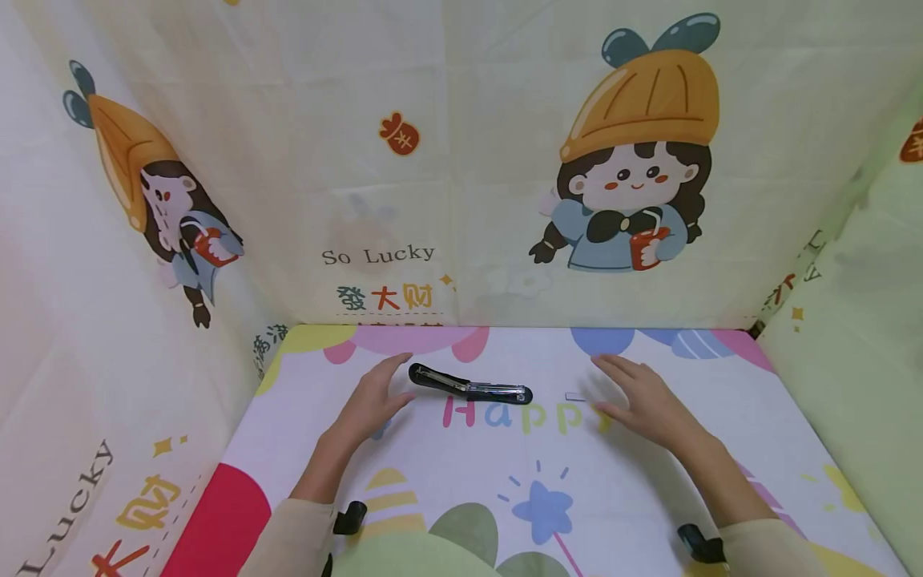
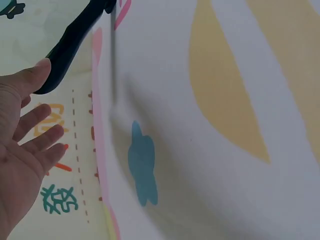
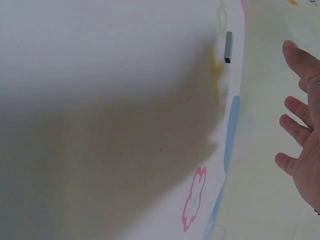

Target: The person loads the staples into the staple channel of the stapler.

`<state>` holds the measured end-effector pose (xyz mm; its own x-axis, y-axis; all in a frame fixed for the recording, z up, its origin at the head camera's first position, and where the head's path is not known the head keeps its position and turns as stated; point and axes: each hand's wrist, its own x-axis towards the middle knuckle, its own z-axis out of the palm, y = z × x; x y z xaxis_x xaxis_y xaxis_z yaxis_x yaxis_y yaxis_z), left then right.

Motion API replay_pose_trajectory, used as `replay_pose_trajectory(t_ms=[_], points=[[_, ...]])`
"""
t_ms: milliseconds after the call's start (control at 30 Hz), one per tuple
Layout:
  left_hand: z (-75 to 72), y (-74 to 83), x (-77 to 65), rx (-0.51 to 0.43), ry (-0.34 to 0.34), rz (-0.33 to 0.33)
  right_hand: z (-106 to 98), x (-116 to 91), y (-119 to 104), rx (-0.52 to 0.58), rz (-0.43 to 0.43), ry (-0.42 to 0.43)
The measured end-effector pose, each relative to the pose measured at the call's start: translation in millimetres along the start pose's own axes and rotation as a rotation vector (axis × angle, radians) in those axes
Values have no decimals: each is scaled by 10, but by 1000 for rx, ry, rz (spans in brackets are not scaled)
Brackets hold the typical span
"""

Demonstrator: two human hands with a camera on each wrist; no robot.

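Observation:
A black stapler (image 1: 497, 393), swung wide open so its metal insides show, lies across the far part of the table. My left hand (image 1: 366, 407) is held just left of it, fingers spread and nothing in the grasp. In the left wrist view the thumb overlaps one end of the black stapler (image 2: 70, 47). To the right of the stapler is a small grey strip of staples (image 1: 574, 397), seen more closely as a short metal bar (image 3: 228, 47) in the right wrist view. Beyond its right side my right hand (image 1: 649, 407) hovers with relaxed, empty fingers.
The tabletop (image 1: 433, 457) wears a white cover printed with coloured shapes and "Happy" lettering. Pale printed cloth (image 1: 497, 160) hangs behind the far edge and along both sides. Dark wrist devices (image 1: 349, 518) sit at both sleeves.

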<state>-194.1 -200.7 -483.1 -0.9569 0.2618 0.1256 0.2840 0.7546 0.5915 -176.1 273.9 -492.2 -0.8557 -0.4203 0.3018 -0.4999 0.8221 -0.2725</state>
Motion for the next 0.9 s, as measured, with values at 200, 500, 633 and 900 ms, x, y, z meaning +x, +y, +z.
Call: replay_pose_trajectory(t_ms=[200, 500, 633, 900], points=[[74, -26, 63, -83, 11, -25, 84, 43, -16, 41, -13, -38], [153, 2, 141, -168, 47, -16, 178, 132, -72, 125, 49, -128], [197, -2, 164, -194, 52, -11, 237, 146, -70, 148, 52, -143], [233, 12, 191, -248, 63, -11, 379, 163, -67, 118, -7, -124]])
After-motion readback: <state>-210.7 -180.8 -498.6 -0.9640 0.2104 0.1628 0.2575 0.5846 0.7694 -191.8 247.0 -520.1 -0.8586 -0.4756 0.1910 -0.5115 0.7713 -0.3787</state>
